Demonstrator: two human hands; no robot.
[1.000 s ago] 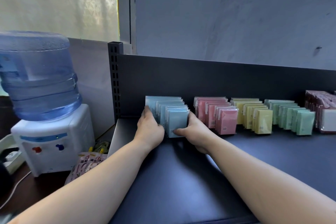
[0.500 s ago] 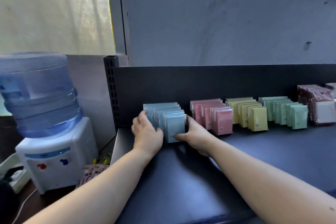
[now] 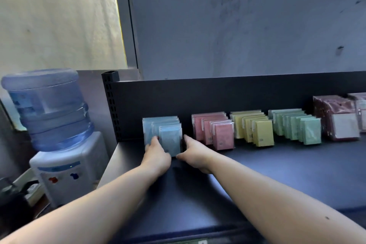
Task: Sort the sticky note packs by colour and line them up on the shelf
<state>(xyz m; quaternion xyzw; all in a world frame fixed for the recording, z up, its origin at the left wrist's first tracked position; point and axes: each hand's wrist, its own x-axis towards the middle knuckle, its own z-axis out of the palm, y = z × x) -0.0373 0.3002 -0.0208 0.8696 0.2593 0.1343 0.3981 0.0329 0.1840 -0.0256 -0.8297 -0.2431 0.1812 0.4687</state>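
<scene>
Shelf (image 3: 277,174): dark top, pack rows along back panel.
Blue packs (image 3: 171,140): upright row at left end, between both hands.
Left hand (image 3: 156,155): fingers out, pressing row's left side.
Right hand (image 3: 195,154): fingers out along row's right side, thumb at front pack's base.
Neighbours: pink packs (image 3: 221,136), yellow packs (image 3: 263,133), green packs (image 3: 310,130) rightward, separate rows.

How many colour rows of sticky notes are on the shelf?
4: blue row between left hand and right hand, pink row, yellow row, green row. Dark red packets beyond are cut off; more may hide.
</scene>
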